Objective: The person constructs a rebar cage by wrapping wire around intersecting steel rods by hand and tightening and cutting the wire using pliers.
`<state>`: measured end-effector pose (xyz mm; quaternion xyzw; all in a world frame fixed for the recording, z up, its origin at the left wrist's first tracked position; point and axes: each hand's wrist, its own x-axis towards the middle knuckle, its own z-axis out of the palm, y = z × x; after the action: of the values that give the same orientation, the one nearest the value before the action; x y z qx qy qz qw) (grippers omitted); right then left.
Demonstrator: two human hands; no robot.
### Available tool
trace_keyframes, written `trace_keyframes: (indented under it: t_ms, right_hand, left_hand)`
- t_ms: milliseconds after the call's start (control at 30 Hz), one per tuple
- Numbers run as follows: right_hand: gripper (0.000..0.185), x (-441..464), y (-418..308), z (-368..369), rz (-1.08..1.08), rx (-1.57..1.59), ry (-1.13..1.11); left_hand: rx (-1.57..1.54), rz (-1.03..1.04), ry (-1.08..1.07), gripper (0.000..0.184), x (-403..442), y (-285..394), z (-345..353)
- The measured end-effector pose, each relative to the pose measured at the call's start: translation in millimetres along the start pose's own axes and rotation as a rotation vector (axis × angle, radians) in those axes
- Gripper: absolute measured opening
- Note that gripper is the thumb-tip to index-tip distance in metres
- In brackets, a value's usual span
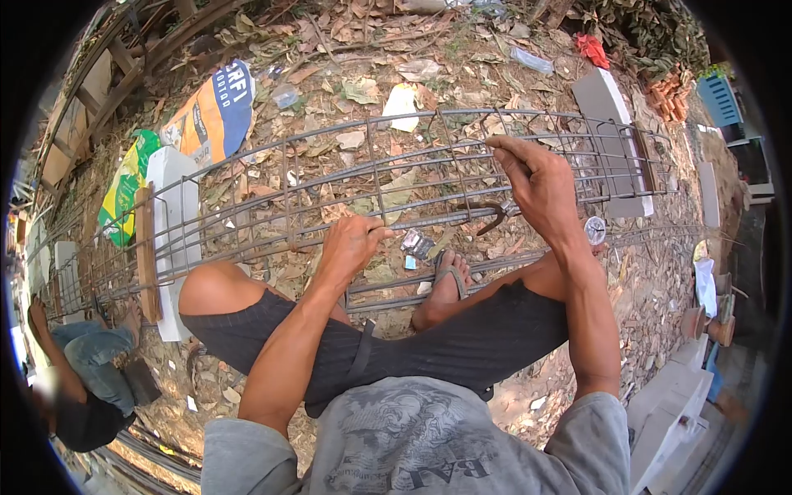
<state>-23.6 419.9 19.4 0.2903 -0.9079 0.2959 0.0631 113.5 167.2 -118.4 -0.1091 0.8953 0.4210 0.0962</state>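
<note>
A long cage of thin steel bars [371, 153] spans the view in front of me. Bent fingers of my left hand [353, 245] close on a bar at the cage's near side. Over the cage's right half is my right hand [540, 186], with index finger and thumb stretched forward and close together over the upper bars; what it holds is hidden. Beside its palm, a dark hooked tool [490, 216] lies across the near bars, its other end out of sight.
Pale blocks stand under the cage at left [172, 239] and right [604, 99]. Printed sacks [223, 115] lie at upper left. A cigarette pack [417, 244] is near my sandaled foot [445, 293]. Another person [91, 363] sits at far left. Dry leaves cover the ground.
</note>
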Motion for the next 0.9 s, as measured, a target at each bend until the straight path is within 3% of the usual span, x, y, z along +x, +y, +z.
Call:
trace_keyframes:
  t_ms: [100, 233, 600, 700, 800, 900]
  right_hand:
    - [0.022, -0.4, -1.1, -0.4, 0.075, -0.009, -0.09]
    - [0.022, -3.8, 6.1, 19.8, -0.081, -0.068, -0.13]
    - [0.024, 40.4, -41.8, 48.6, -0.225, -0.335, -0.329]
    - [0.022, 48.2, -27.3, 79.9, -0.233, -0.341, -0.314]
    - [0.02, 57.0, -25.6, 102.0, -0.222, -0.4, -0.361]
    - [0.019, 60.3, -28.9, 113.2, -0.23, -0.384, -0.365]
  left_hand:
    - [-0.007, -0.013, -0.053, 0.035, 7.4, -9.2, -1.7]
    - [-0.02, -0.078, -0.134, 0.039, 17.2, -12.8, -5.2]
    - [-0.025, -0.061, -0.129, 0.042, 20.9, -19.4, -2.0]
    - [-0.11, -0.083, -0.248, 0.04, 23.4, -17.1, -11.7]
    - [-0.069, 0.037, 0.039, 0.038, 33.6, -14.9, -26.6]
    - [-0.104, -0.051, -0.015, 0.04, 59.0, -7.9, -64.3]
